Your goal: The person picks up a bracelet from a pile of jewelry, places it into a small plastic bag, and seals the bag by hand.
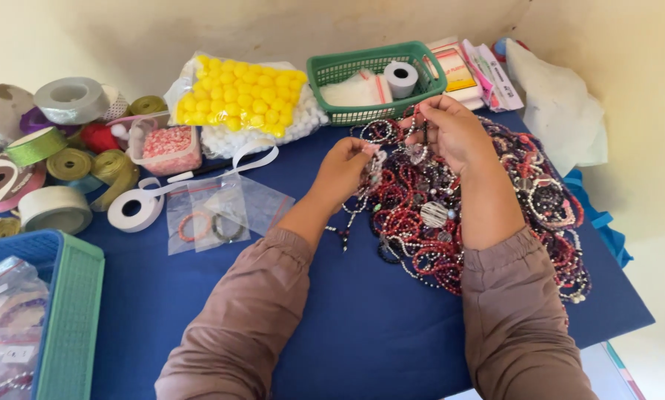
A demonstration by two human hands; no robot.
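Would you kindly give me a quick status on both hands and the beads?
Left hand and right hand both pinch a bead strand over the bead pile. Green basket just behind; nothing blocking.

Green basket with white tape roll just beyond the fingers, bag of yellow pompoms beside it, ribbon spools far left, small clear bags nearer

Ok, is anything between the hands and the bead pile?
Nothing visible. Both the left hand and the right hand are already at the bead pile on the blue cloth, fingers pinching strands. The green basket sits behind, apart.
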